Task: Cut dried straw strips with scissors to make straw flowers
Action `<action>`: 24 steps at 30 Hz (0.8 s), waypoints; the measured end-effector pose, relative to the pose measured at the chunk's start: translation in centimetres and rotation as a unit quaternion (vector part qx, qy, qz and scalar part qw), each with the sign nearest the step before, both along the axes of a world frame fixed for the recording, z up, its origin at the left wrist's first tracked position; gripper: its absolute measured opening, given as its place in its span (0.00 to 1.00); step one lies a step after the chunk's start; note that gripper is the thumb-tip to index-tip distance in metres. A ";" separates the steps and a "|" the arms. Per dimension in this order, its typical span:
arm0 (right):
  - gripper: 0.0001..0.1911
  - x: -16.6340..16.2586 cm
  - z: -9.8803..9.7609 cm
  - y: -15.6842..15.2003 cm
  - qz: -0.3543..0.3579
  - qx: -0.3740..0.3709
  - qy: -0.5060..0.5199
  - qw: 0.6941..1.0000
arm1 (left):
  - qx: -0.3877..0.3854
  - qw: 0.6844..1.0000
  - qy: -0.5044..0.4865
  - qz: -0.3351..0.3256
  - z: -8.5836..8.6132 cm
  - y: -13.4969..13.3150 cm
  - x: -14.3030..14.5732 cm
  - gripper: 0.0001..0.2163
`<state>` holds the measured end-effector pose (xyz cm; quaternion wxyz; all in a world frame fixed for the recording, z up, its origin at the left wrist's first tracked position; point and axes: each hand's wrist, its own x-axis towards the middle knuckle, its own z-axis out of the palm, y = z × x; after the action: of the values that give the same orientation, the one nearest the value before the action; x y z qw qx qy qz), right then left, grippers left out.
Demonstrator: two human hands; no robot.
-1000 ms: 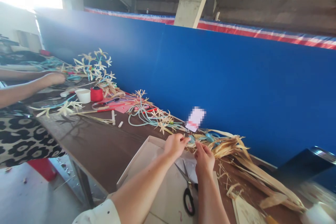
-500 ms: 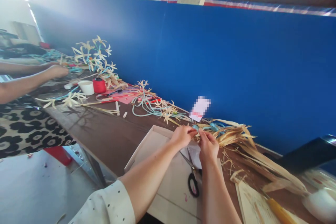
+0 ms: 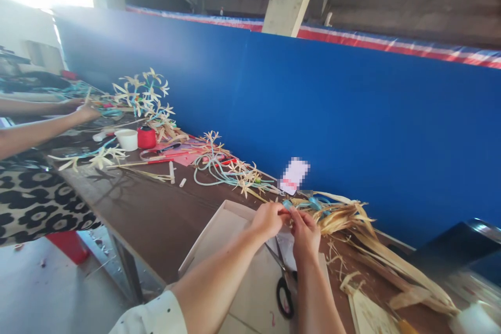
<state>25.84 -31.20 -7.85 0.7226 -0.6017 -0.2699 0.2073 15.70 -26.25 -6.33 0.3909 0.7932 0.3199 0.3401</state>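
Note:
My left hand (image 3: 271,219) and my right hand (image 3: 305,232) meet fingertip to fingertip over the far end of a shallow pale box (image 3: 201,235). Both are closed in a pinch. A bit of light blue strip (image 3: 287,203) shows right at the fingertips, but whether it is held or lies behind them I cannot tell. Below the hands, scissors (image 3: 284,292) with black handles lie partly spread in the box, beside a crumpled clear wrapper (image 3: 288,250). My right forearm covers part of the scissors. Just beyond the right hand is a bundle of dried husk strips (image 3: 344,214).
Along the blue partition (image 3: 352,115) lie light blue cords (image 3: 207,175) with pale husk flowers (image 3: 245,182), a white cup (image 3: 127,140) and a red thread spool (image 3: 146,137). Another person's hands (image 3: 88,111) work at the left. A pale board (image 3: 370,308) lies at lower right.
The view has tilted up a little, so the table sits lower in the picture. My hands keep the same pinch close together over the box.

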 end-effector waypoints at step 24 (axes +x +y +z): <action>0.20 0.7 -0.7 0.1 0.021 -0.059 -0.043 0.997 | 0.042 0.992 0.107 0.059 -0.1 0.0 0.0 0.11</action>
<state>26.51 -31.12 -8.54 0.6692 -0.6455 -0.3006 0.2125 15.69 -26.26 -6.41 0.2999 0.8203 0.3921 0.2887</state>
